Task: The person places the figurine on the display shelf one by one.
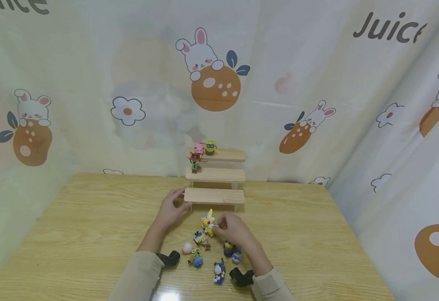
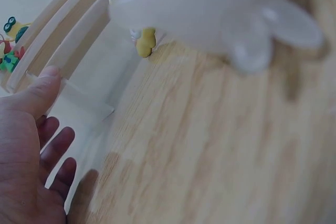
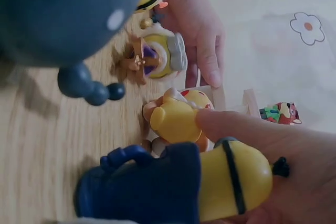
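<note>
A three-step wooden display shelf (image 1: 214, 195) stands at the table's back. My left hand (image 1: 171, 210) holds the left end of its lowest step, the thumb at the front edge; the other fingers are loosely bent in the left wrist view. In front of that step, my right hand (image 1: 235, 229) pinches a yellow figurine (image 1: 208, 223) with a white-and-yellow pointed top. Its yellow body (image 3: 176, 121) shows against the thumb in the right wrist view. On the upper steps are a pink figurine (image 1: 198, 148), a minion figurine (image 1: 210, 147) and a fox figurine (image 1: 195, 164) in green.
Several small figurines lie between my forearms, among them a white round one (image 1: 187, 248), a dark-blue-and-white one (image 1: 219, 271) and a minion in dark blue (image 1: 228, 248). Black wrist mounts (image 1: 241, 276) sit at both wrists. A printed curtain (image 1: 147, 75) hangs behind the wooden table (image 1: 298, 234).
</note>
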`<state>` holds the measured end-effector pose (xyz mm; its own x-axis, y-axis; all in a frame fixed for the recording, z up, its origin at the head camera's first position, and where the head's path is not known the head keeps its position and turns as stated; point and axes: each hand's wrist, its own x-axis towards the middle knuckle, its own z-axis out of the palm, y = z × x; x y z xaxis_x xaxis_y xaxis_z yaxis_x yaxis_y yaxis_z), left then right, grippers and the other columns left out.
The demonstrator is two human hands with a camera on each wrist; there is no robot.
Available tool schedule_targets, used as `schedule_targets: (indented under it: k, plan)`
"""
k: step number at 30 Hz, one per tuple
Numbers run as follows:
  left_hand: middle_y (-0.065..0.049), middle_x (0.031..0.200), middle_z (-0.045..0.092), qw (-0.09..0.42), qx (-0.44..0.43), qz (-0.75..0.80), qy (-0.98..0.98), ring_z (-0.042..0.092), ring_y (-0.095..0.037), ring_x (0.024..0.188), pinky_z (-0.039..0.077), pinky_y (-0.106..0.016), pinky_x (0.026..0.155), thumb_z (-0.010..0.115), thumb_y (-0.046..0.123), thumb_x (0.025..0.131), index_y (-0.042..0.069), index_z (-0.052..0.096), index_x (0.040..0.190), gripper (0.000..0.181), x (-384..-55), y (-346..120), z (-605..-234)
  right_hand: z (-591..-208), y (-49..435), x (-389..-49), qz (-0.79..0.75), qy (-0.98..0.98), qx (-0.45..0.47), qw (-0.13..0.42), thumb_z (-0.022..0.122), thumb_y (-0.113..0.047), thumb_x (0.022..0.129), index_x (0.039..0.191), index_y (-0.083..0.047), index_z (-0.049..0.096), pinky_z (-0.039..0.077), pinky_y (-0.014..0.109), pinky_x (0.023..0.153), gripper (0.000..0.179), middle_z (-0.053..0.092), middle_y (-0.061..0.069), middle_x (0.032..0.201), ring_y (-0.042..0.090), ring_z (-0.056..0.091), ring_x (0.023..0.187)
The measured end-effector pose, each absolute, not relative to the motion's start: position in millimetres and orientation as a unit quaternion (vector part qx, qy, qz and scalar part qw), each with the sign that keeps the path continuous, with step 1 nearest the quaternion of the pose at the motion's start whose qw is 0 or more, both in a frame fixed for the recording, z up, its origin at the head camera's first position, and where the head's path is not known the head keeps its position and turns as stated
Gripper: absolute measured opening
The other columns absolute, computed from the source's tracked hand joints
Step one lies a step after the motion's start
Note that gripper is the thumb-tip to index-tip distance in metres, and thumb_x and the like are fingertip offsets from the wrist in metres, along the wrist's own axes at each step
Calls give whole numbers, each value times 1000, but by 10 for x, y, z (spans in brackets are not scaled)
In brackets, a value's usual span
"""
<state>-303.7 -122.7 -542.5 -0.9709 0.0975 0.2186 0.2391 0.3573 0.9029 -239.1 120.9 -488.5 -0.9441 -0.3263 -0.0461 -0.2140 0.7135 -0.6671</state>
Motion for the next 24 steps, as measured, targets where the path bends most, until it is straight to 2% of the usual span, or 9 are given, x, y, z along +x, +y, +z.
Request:
schedule_targets:
  k: [3,8,13,17,20,22,24]
  plan:
    - [-10,129,53,72,-106,-559,-819,55,-29,112,46,-48,96,73,29,84,8,49,138,63,-3047,-1226,-5427,-4884,1200,-2409,-349,920,-157,81,71,-26,85,112,-2,56,48,30,69,39,62,6,92,15,56,79]
    - [-10,129,53,81,-113,-556,-819,56,-29,112,46,-48,95,73,29,84,7,49,138,63,-3063,-1223,-5428,-4842,1183,-2440,-356,915,-164,98,71,-28,86,135,-2,45,51,38,78,61,60,14,110,25,59,96]
    - [-9,128,54,80,-108,-557,-819,55,-29,114,45,-48,97,74,29,83,7,50,137,64,-3065,-1223,-5434,-4781,1141,-2475,-364,910,-174,100,68,-32,88,141,-6,41,51,47,86,65,56,19,126,35,57,111]
    - [-8,129,54,75,-106,-556,-821,54,-27,115,44,-47,98,74,31,82,9,50,138,64,-3060,-1227,-5451,-4792,1089,-2492,-342,914,-191,101,66,-34,89,142,-5,41,51,48,90,65,55,18,131,35,56,116]
    - [-8,129,54,75,-102,-555,-822,54,-28,114,45,-48,98,74,32,82,9,50,138,65,-3057,-1229,-5455,-4811,1058,-2500,-335,918,-190,99,68,-33,88,139,-4,43,53,44,85,64,60,16,124,31,60,109]
    - [-8,129,53,74,-102,-554,-823,55,-29,113,45,-48,97,74,31,83,9,49,138,65,-3053,-1230,-5449,-4814,1049,-2505,-339,918,-182,98,70,-31,87,135,-2,45,54,39,73,62,64,13,109,26,63,93]
    - [-8,129,53,73,-102,-554,-823,55,-29,112,45,-48,97,74,31,83,9,49,138,64,-3052,-1228,-5439,-4810,1051,-2510,-348,917,-170,98,72,-29,85,130,-1,46,50,32,61,59,63,8,94,20,60,76]
